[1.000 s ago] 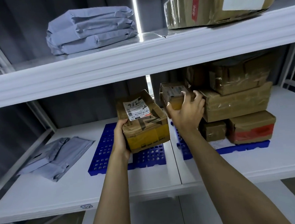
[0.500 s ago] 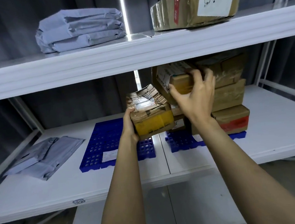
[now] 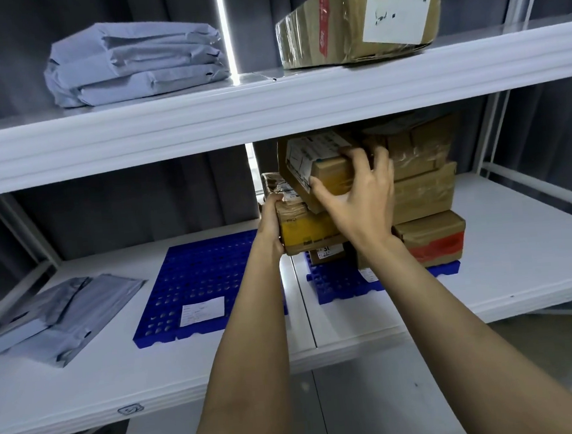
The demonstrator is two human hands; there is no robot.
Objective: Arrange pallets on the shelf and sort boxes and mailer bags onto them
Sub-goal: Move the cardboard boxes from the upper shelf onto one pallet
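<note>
A person reaches both bare arms up from the bottom of the frame toward a white shelf. At centre, the left hand grips the left side of a yellow-banded box, fingers closed around its edge. Just above it, the right hand clasps a small labelled box, fingers wrapped over its top. Both boxes are held against a stack of boxes on the right blue pallet. The left pallet, lower centre, carries only a white slip. Grey mailer bags lie on the shelf at lower left. On the upper shelf, folded mailers sit upper left and a large carton upper right.
</note>
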